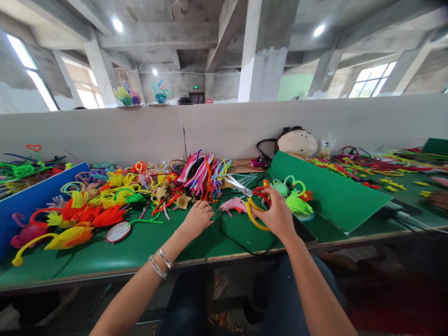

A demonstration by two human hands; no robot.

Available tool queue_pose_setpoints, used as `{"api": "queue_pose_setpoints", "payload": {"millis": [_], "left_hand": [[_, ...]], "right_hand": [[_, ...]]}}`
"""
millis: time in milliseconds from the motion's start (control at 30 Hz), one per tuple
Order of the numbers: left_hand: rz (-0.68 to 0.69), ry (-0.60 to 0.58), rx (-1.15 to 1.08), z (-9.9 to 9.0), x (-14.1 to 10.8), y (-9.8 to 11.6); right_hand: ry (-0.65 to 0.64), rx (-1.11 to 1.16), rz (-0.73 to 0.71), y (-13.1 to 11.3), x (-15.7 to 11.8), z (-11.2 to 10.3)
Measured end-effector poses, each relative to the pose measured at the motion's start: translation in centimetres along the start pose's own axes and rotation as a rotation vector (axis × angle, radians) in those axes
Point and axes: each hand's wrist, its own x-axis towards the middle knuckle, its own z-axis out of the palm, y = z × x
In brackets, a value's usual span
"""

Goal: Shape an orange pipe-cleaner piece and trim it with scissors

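In my right hand (278, 215) is a pair of scissors (252, 205) with one red and one yellow handle loop. Its metal blades point up and to the left, parted a little. Just below them a pink fuzzy pipe-cleaner piece (235, 204) lies on the green tabletop. My left hand (196, 220) rests low over the table left of the pink piece, its fingers curled together; whatever they may hold is hidden. Behind it stands a thick bundle of pipe cleaners (198, 175) in pink, white, orange and other colours.
Left of me lie yellow and orange pipe-cleaner flowers (108, 215) and a round white disc (118, 232) with a red rim. A blue board (45, 191) and a green board (329, 196) flank the area. Green fuzzy figures (299, 203) and a face-shaped bag (297, 141) are at right.
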Motion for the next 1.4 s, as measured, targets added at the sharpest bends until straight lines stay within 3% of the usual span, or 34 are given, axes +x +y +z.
{"api": "queue_pose_setpoints", "payload": {"millis": [233, 567, 700, 867, 1000, 1100, 1233, 1400], "left_hand": [[-0.063, -0.018, 0.024, 1.1, 0.6, -0.1], [-0.145, -0.021, -0.05, 0.4, 0.5, 0.1], [-0.217, 0.082, -0.17, -1.0, -1.2, 0.3], [-0.307, 0.246, -0.249, -3.4, -5.2, -0.2], [-0.287, 0.267, -0.22, -4.3, -6.4, 0.3], [-0.214, 0.206, -0.059, -3.2, -5.1, 1.6], [-0.115, 0.153, 0.145, 0.2, -2.8, 3.1], [-0.188, 0.153, 0.222, 2.9, -1.6, 4.0]], "right_hand": [[-0.001, 0.0, -0.04, -0.3, 0.0, 0.0], [-0.023, -0.024, -0.034, -0.4, 0.0, 0.0], [-0.039, -0.022, -0.055, -0.5, -0.1, 0.1], [-0.031, -0.032, -0.088, -0.4, -0.1, 0.3], [-0.013, -0.053, -0.104, -0.1, 0.0, 0.7], [0.008, -0.053, -0.121, 0.1, 0.1, 1.1], [0.014, -0.057, -0.142, 0.3, 0.0, 1.2], [0.03, -0.08, -0.147, 0.5, -0.1, 1.1]]}}
